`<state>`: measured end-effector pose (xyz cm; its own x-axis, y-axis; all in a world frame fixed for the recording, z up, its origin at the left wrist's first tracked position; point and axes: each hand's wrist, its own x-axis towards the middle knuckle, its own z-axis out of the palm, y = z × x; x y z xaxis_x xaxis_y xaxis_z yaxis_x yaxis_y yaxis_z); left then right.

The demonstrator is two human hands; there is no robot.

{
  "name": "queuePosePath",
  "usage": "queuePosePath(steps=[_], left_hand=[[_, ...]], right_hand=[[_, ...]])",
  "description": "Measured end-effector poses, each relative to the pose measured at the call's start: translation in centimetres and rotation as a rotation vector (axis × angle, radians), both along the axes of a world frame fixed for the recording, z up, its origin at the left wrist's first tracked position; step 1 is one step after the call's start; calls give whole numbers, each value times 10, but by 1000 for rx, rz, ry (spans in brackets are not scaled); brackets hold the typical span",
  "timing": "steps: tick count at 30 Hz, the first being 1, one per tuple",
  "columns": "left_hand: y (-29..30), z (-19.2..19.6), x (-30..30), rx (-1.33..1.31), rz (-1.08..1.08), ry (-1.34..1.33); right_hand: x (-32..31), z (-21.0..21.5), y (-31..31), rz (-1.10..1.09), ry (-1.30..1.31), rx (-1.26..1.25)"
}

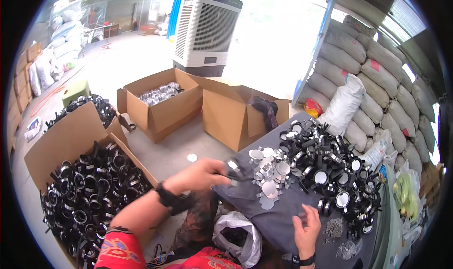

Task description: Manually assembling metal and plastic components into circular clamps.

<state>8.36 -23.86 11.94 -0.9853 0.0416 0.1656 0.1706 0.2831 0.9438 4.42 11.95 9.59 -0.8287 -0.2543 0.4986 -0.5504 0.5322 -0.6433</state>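
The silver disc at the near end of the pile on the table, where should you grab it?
Probably by its near rim, with the right hand coming from the person's side: the disc looks thin and flat, its near edge faces grey cloth, and other discs crowd its far side.

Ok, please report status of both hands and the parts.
Left hand: holding a blurred black part. Right hand: open, empty. Heaped black parts and silver discs crowd the tabletop.

Two hands point(207, 175), one air cooler point(205, 30) — dozens of black rings point(309, 171), over ten discs point(270, 189)
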Motion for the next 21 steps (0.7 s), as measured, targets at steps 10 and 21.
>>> queuePosePath(steps=[10,21], left_hand=[[185,-64,-79,378,-553,-233],[183,-69,-77,638,-238,-440]], right_hand=[[-22,-30,12,6,3,23],[-24,-43,37,-128,-421,-44]])
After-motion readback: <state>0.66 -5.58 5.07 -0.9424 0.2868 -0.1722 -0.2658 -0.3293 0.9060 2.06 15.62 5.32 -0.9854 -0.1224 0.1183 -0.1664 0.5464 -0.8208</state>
